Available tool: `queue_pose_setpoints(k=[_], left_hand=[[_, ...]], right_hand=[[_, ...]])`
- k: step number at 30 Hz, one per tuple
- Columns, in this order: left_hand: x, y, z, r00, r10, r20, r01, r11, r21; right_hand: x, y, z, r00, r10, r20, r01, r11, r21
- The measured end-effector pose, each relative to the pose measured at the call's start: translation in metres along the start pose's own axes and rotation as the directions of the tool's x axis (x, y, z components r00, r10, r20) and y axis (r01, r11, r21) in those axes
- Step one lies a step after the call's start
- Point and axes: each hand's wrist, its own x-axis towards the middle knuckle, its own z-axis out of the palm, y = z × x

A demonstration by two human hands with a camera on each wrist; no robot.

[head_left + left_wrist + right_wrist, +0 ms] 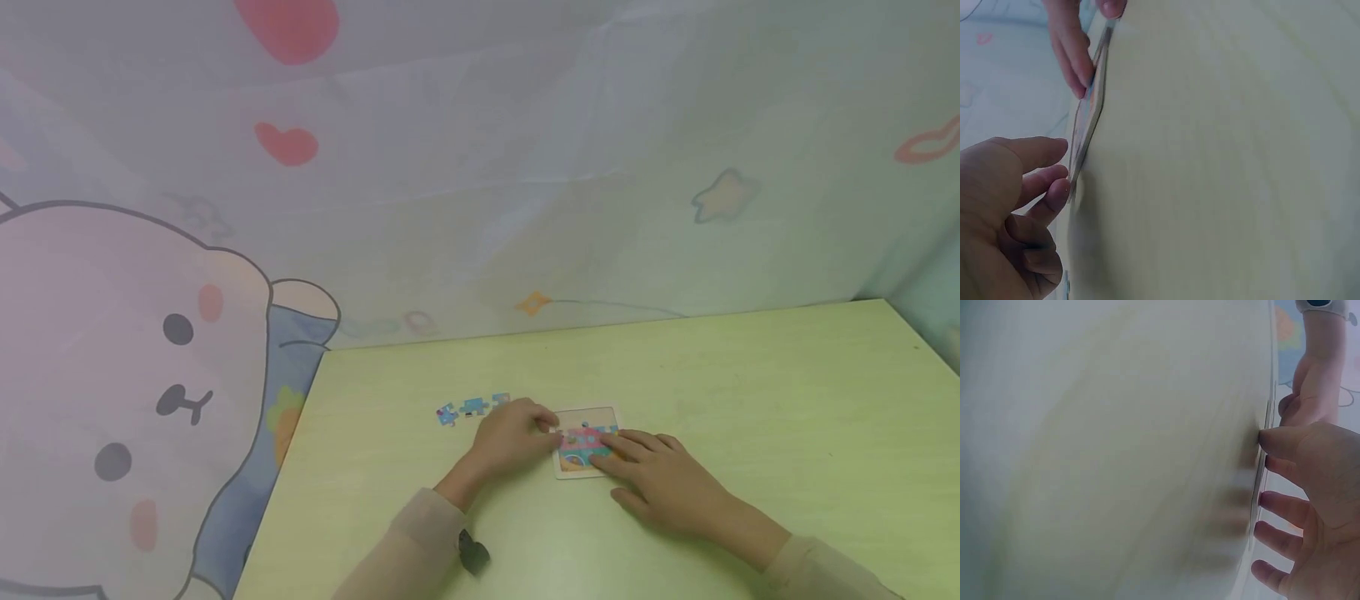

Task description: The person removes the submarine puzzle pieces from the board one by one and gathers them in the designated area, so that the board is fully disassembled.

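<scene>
A small jigsaw puzzle board [588, 475] with a pale frame lies on the table; its lower part shows pink, teal and orange picture pieces, its top part a bare beige strip. My left hand [513, 433] holds the board's left edge, with thumb and fingertips right at the rim and the other fingers curled, as the left wrist view shows [1016, 219]. Spread over the board's right side, the fingers of my right hand [667, 483] touch the picture pieces, the thumb resting off the lower right corner.
Several loose blue puzzle pieces [474, 407] lie in a row beyond my left hand. A dark object [472, 552] shows beside the left sleeve. Behind the pale yellow-green table [750, 375] hangs a printed cloth [480, 183] with a cartoon bear at left.
</scene>
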Motion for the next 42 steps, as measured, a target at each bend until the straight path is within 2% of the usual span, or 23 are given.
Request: queue_pose_setpoints(k=[6,15,29,42], left_hand=[[-0.001,0.005,0.004,1.0,0.007,0.019,-0.008,0.998,0.066],[0.001,0.005,0.007,0.998,-0.012,0.054,0.009,0.999,0.045],[-0.007,0.008,0.013,0.999,-0.038,0.008,0.038,0.999,-0.005],[-0.011,0.013,0.015,0.998,-0.017,-0.053,0.017,1.0,-0.009]], right_hand=[[0.0,0.0,0.0,1.0,0.007,0.016,-0.007,1.0,0.006],[0.0,0.001,-0.001,1.0,0.002,0.013,-0.002,1.0,0.027],[0.0,0.002,0.003,1.0,0.016,0.026,-0.016,1.0,0.003],[0.0,0.002,0.003,1.0,0.014,0.025,-0.014,1.0,0.02]])
